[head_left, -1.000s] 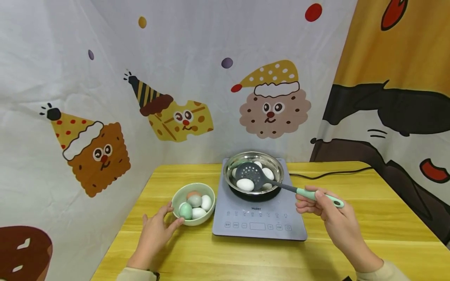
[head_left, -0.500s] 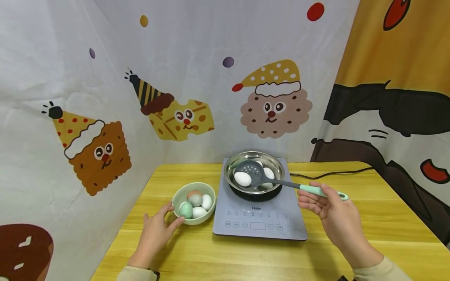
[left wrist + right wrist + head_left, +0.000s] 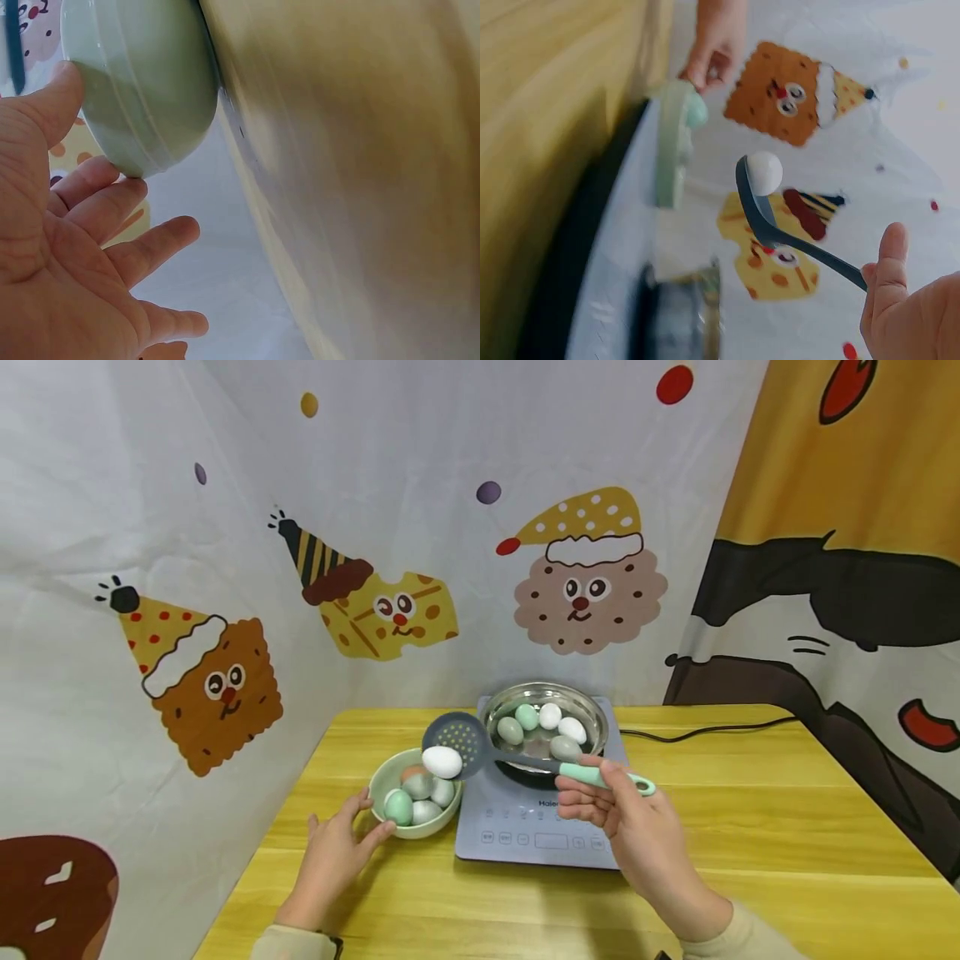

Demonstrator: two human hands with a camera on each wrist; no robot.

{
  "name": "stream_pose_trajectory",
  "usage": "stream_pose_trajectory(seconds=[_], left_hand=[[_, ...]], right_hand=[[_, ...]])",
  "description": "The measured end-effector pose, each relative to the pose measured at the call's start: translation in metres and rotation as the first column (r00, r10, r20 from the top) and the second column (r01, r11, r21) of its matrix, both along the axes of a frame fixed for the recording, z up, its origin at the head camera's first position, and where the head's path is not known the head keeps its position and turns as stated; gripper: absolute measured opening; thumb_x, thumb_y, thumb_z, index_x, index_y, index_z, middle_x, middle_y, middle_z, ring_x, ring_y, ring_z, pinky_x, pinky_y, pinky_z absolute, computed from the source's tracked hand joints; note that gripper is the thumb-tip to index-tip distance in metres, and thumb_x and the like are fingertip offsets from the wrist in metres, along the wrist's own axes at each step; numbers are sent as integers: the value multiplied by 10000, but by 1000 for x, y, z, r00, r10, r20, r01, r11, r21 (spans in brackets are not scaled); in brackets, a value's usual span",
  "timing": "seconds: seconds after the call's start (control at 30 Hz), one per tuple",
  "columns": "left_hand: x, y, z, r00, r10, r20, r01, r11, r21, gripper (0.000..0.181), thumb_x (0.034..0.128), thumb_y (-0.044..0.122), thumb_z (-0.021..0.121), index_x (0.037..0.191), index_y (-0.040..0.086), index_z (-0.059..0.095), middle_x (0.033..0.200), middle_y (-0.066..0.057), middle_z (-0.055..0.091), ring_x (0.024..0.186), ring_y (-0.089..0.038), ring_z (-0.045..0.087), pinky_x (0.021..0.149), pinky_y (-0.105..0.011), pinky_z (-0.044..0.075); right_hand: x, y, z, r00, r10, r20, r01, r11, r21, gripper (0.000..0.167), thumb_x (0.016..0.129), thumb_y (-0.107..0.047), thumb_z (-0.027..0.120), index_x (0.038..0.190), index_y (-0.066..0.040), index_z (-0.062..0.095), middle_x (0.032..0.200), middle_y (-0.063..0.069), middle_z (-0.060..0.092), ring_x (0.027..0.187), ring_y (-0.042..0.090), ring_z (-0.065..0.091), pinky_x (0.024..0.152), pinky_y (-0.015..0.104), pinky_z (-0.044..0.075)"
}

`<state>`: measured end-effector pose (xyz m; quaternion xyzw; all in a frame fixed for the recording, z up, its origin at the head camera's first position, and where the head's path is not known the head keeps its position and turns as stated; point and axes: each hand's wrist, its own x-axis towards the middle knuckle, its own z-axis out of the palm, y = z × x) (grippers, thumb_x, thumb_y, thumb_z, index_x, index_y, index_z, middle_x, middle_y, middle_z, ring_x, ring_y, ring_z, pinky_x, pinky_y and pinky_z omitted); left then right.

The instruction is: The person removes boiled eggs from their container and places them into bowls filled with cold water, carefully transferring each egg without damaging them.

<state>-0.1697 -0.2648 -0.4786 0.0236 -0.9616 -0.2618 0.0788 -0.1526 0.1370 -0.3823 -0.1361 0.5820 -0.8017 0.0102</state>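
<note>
Head: the right hand [image 3: 637,827] grips the skimmer [image 3: 525,761], a white egg [image 3: 442,762] on it near the bowl [image 3: 420,832]; eggs [image 3: 399,808] inside look done, five in the pan [image 3: 536,745] seem left. Left wrist: the left hand [image 3: 79,277], grip wide, touches the bowl. Right wrist: the white egg sits raised, not yet unloaded.

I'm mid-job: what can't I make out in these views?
- Head: the cooktop's front right corner, hidden by the right hand.
- Left wrist: the eggs in the bowl, hidden by its wall.
- Right wrist: the pan, blurred and cut off by the bottom edge.
- Right wrist: the skimmer's grip, behind the right hand.
</note>
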Motion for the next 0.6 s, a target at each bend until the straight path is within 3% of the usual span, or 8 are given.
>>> stream_pose_trajectory(seconds=[0.17,0.23,0.3,0.37,0.43,0.5,0.6], left_hand=[[0,1,0,1000,2,11,-2,1000,1,698,972,447,783,1487,25,571,1502,-186,646,1365,-508,611,1210,-867,96],[0,1,-1,1000,4,10,-4,1000,2,675,972,421,789,1477,25,579,1522,-183,630,1364,-514,609,1219,-862,87],[1,1,-1,1000,3,5,-3,1000,2,656,969,410,793,1460,24,593,1534,-186,616,1360,-527,608,1221,-860,82],[1,2,-1,1000,5,7,-5,1000,1,643,968,403,795,1451,26,600,1546,-187,603,1372,-528,597,1224,-858,76],[2,2,0,1000,7,8,-7,1000,0,639,968,411,792,1444,28,606,1554,-192,593,1380,-527,589,1223,-858,77],[1,2,0,1000,7,10,-7,1000,-3,647,967,421,790,1447,28,603,1552,-201,592,1387,-526,582,1219,-860,85],[1,1,1,1000,11,6,-11,1000,-5,662,967,415,791,1464,26,591,1537,-203,607,1379,-520,592,1219,-860,90]], right_hand=[[0,-24,-17,999,-7,-32,11,993,115,481,1184,-300,408,1389,118,530,1080,51,825,910,211,808,853,383,686],[1,-31,-25,994,-11,-109,28,987,158,448,1184,-234,408,1378,148,542,1076,29,819,903,210,806,833,398,689],[3,-35,-34,972,-6,-235,52,981,187,362,1172,-123,412,1355,143,575,1088,40,814,891,202,804,806,400,690],[5,-38,-42,921,11,-390,77,975,207,295,1135,18,415,1334,126,603,1096,86,807,879,203,803,785,390,688],[7,-40,-48,852,45,-522,85,971,223,311,1081,136,424,1324,119,617,1094,135,798,882,202,801,772,365,686],[8,-41,-52,791,82,-606,92,964,251,366,1027,208,453,1326,96,631,1086,180,786,904,190,797,779,339,682],[10,-40,-57,722,123,-681,131,942,310,410,972,234,522,1319,59,653,1059,170,793,938,144,794,797,290,674]])
